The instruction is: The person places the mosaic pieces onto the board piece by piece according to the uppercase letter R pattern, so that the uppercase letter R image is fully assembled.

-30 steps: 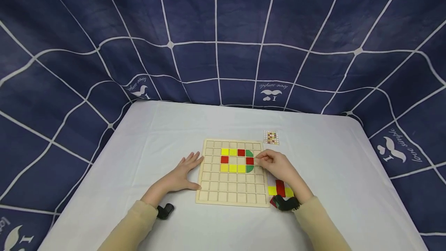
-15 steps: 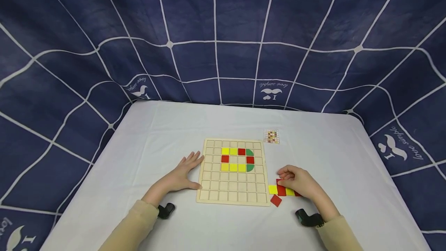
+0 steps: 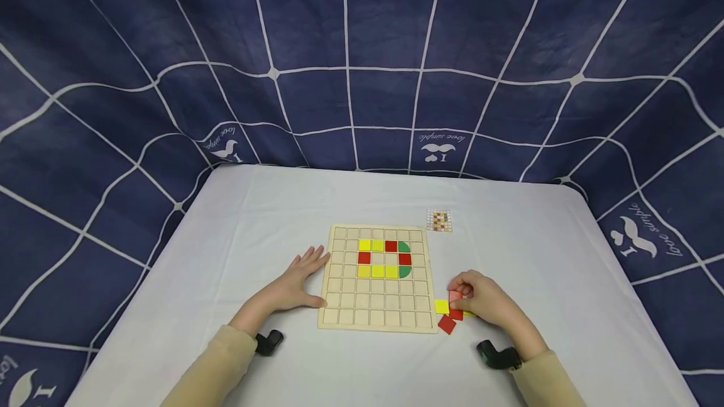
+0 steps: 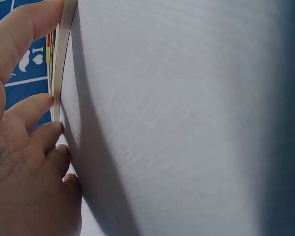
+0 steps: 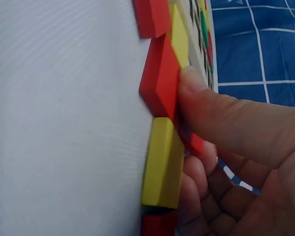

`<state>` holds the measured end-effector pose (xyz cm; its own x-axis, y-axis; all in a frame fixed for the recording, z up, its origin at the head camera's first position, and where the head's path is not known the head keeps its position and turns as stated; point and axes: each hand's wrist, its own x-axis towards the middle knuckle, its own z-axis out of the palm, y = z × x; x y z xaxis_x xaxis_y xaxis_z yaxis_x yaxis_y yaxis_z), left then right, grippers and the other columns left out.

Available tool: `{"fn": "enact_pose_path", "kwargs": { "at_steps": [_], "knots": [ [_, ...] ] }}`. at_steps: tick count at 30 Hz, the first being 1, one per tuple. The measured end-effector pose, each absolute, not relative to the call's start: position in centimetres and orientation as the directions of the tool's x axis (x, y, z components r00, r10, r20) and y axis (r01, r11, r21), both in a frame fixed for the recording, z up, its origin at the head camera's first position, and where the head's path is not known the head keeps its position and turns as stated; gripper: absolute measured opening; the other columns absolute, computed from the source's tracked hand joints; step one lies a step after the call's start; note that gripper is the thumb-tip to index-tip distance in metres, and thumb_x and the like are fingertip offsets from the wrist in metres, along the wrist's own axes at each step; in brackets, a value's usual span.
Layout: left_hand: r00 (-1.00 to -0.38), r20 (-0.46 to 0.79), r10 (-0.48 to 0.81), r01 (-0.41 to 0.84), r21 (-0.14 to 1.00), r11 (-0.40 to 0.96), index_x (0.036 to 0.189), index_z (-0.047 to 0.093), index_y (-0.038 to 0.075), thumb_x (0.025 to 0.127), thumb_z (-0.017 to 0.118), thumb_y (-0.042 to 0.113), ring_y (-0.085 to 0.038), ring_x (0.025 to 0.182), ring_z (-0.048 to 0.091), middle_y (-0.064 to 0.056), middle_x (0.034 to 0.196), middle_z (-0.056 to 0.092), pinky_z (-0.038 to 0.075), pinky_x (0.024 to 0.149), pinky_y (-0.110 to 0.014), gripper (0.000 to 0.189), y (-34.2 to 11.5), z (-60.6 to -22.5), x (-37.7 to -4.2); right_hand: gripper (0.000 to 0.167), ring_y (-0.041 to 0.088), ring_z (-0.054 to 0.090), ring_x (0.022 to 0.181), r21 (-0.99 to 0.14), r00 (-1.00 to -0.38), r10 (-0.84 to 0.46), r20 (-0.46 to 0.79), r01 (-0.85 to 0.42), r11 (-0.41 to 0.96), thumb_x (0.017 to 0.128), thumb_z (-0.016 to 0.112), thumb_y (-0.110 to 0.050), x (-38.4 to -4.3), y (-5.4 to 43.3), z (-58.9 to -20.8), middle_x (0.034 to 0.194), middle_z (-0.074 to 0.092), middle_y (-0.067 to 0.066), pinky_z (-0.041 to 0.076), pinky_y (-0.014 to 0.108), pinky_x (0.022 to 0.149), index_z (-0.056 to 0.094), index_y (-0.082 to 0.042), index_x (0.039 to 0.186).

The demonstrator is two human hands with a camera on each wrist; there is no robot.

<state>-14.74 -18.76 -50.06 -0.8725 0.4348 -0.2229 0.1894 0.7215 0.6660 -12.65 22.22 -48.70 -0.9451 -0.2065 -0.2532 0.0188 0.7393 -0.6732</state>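
My left hand (image 3: 294, 284) lies with fingers spread along the left edge of a square wooden grid board (image 3: 362, 303), thumb and fingertips touching its rim. Yellow, red and green tiles form a ring in the board's upper cells. Right of the board, my right hand (image 3: 485, 300) pinches a red square tile (image 5: 192, 141) between thumb and fingers, tilted up from the cloth. Around it lie a yellow tile (image 3: 442, 306), a turned red tile (image 3: 447, 324) and another red tile (image 5: 161, 78). A second yellow tile (image 5: 162, 162) and a dark red one (image 5: 159, 223) sit under my right hand.
A small printed pattern card (image 3: 439, 220) lies beyond the board's upper right corner. White cloth (image 3: 271, 206) covers the table, and a navy curtain (image 3: 317, 105) with white lines hangs behind and at both sides.
My right hand has moved from the board's right edge down to the loose tiles and now tilts up a red one. The left hand stays at the board's edge.
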Motion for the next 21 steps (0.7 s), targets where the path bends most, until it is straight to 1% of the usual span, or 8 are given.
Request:
{"fn": "enact_pose_path", "kwargs": {
  "at_steps": [4, 9, 12, 16, 21],
  "knots": [
    [-0.874, -0.233, 0.427, 0.182, 0.658, 0.731, 0.155, 0.029, 0.007, 0.071, 0.086, 0.030, -0.035, 0.154, 0.003, -0.014, 0.165, 0.014, 0.002, 0.124, -0.056, 0.104, -18.7, -50.3, -14.6, 0.022, 0.015, 0.049, 0.074, -0.665, -0.944, -0.185, -0.272, 0.046, 0.746, 0.076, 0.083, -0.010, -12.6, 22.2, -48.7, 0.077, 0.054, 0.000, 0.042, 0.021, 0.062, 0.064, -0.013, 0.087],
    [-0.876, -0.224, 0.426, 0.186, 0.658, 0.729, 0.155, 0.030, 0.007, 0.071, 0.086, 0.031, -0.036, 0.154, 0.004, -0.015, 0.165, 0.014, 0.002, 0.124, -0.057, 0.104, -18.7, -50.2, -14.6, 0.022, 0.016, 0.049, 0.070, -0.674, -0.944, -0.182, -0.276, 0.055, 0.737, 0.078, 0.081, -0.010, -12.7, 22.3, -48.5, 0.074, 0.053, 0.001, 0.041, 0.021, 0.058, 0.062, -0.013, 0.088],
    [-0.875, -0.224, 0.429, 0.189, 0.658, 0.729, 0.155, 0.030, 0.007, 0.071, 0.086, 0.030, -0.036, 0.154, 0.004, -0.015, 0.165, 0.014, 0.002, 0.124, -0.057, 0.104, -18.6, -50.1, -14.7, 0.021, 0.015, 0.050, 0.069, -0.674, -0.946, -0.178, -0.271, 0.055, 0.736, 0.079, 0.081, -0.013, -12.9, 22.2, -48.0, 0.074, 0.054, 0.000, 0.042, 0.021, 0.058, 0.062, -0.013, 0.088],
    [-0.873, -0.231, 0.429, 0.188, 0.653, 0.734, 0.155, 0.029, 0.007, 0.071, 0.086, 0.030, -0.036, 0.153, 0.003, -0.015, 0.165, 0.014, 0.002, 0.124, -0.057, 0.104, -18.6, -50.1, -14.7, 0.022, 0.015, 0.050, 0.069, -0.676, -0.958, -0.162, -0.235, 0.042, 0.735, 0.079, 0.082, -0.018, -13.4, 21.5, -47.2, 0.074, 0.055, 0.000, 0.042, 0.020, 0.058, 0.063, -0.013, 0.089],
    [-0.875, -0.223, 0.430, 0.190, 0.657, 0.729, 0.155, 0.029, 0.007, 0.071, 0.086, 0.030, -0.036, 0.153, 0.004, -0.015, 0.165, 0.014, 0.002, 0.124, -0.057, 0.104, -18.7, -50.1, -14.7, 0.022, 0.016, 0.050, 0.072, -0.704, -0.969, -0.170, -0.177, 0.004, 0.710, 0.079, 0.082, -0.020, -14.1, 19.8, -46.6, 0.075, 0.055, 0.001, 0.042, 0.019, 0.060, 0.065, -0.012, 0.091]
  ]
}}
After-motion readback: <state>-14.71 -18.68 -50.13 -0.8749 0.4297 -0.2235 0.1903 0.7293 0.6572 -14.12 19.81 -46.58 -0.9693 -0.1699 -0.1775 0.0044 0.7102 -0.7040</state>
